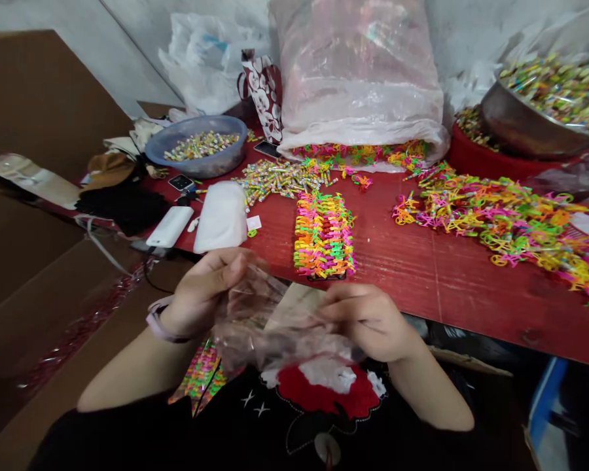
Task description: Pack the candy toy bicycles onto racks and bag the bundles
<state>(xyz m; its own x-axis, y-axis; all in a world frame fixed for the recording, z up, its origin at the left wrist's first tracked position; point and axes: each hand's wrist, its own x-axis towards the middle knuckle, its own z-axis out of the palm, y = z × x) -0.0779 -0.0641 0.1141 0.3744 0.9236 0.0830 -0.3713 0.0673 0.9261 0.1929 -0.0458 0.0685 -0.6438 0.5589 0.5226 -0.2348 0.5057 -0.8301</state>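
While the left hand (203, 291) closes on the left edge of a clear plastic bag (255, 327), with thumb and fingers pinched together, the right hand (370, 320) grips the opposite side, so that the film stretches between them just off the near edge of the red table (397, 275). A pale card (297, 307) slants between the hands, its right edge close to the right fingertips; whether it sits inside the bag or behind it is hard to tell, as is whether those fingers also touch it. Beyond the bag, near the table's edge, stands a neat block of colourful plastic pieces (324, 235), apart from both hands. To its left lies a white packet (220, 216), and farther off a blue basin (201, 169) holds small striped tubes.

Creases, glare and some blur confuse the bag's lower part, and its mouth cannot be made out. The right hand's lower fingers are curled out of sight. Near the left forearm, a filled packet (203, 369) shows only in part. On the far side, a large sack (358, 78) is cut off by the top edge, while the loose pile (510, 222) on the right runs to the right edge.
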